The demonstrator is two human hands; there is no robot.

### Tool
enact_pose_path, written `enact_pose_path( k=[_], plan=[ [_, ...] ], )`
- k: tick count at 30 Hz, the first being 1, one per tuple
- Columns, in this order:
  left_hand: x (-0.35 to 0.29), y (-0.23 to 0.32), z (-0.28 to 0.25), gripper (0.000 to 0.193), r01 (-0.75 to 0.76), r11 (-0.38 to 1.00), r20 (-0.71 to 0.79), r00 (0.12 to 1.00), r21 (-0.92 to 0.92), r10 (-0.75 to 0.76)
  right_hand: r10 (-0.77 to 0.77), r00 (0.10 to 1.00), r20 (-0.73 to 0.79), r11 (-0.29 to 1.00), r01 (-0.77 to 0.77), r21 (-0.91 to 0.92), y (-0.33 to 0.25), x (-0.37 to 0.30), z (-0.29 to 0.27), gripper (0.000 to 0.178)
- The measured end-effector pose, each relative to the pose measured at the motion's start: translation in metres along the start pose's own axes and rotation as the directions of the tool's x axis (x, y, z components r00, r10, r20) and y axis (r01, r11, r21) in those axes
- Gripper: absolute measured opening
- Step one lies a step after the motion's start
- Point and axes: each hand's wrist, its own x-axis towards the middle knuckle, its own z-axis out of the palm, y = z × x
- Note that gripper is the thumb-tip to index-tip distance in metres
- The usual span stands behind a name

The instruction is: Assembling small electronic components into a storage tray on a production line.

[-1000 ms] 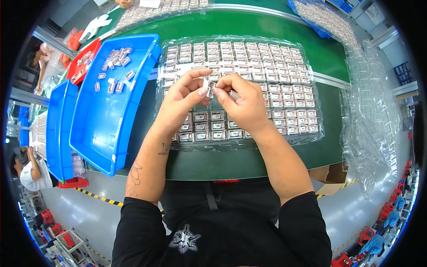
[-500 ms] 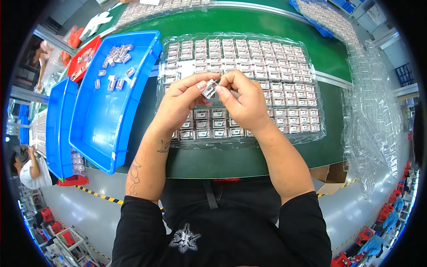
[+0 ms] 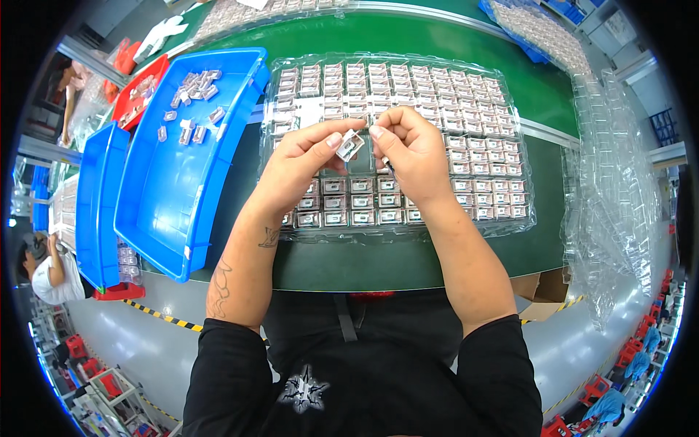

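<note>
Above the clear plastic tray (image 3: pixel 342 231), my left hand (image 3: pixel 302 162) pinches a small rectangular part (image 3: pixel 350 146) between thumb and fingertips. The part is tilted, with a pale frame and a dark-edged window on its face. My right hand (image 3: pixel 416 159) is just right of it, thumb and index finger pressed together and the other fingers curled in. A small dark bit shows under those curled fingers; I cannot make out what it is. Rows of similar small parts (image 3: pixel 361 202) sit in the tray's pockets beneath both hands, which hide some of them.
To the left, a large blue bin (image 3: pixel 156 211) holds several loose parts (image 3: pixel 195 86) at its far end. Beside it are a narrower blue bin (image 3: pixel 97 211) and a red bin (image 3: pixel 153 73). Empty clear trays (image 3: pixel 608 197) are piled at the right edge. A person (image 3: pixel 54 269) is at far left.
My right hand has drawn away to the right from the small part, leaving it in my left hand alone. The part's face is now more fully visible.
</note>
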Motion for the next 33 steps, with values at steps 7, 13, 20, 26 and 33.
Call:
enact_pose_path(
  k=[7,13,20,26,33],
  plan=[
    [0.000,0.001,0.002,0.034,0.002,1.000,-0.086,0.996,-0.016,-0.004,-0.444,0.896,0.020,0.757,0.388,-0.526,-0.011,-0.009,0.009,0.008],
    [0.003,-0.005,0.002,0.033,-0.069,0.997,-0.027,0.997,0.034,0.070,-0.466,0.880,0.089,0.722,0.436,-0.538,-0.007,-0.007,0.009,0.013],
    [0.004,-0.003,0.003,0.032,-0.072,0.996,-0.004,0.997,0.060,0.073,-0.488,0.868,0.092,0.691,0.449,-0.566,-0.008,-0.007,0.009,0.012],
    [0.004,-0.003,0.006,0.031,-0.085,0.986,-0.021,0.996,0.142,0.089,-0.468,0.877,0.112,0.681,0.439,-0.586,-0.004,-0.007,0.007,0.010],
    [0.004,-0.006,0.003,0.031,-0.093,0.989,-0.015,0.995,0.110,0.096,-0.475,0.873,0.112,0.681,0.445,-0.581,0.000,-0.005,0.009,0.012]
  ],
)
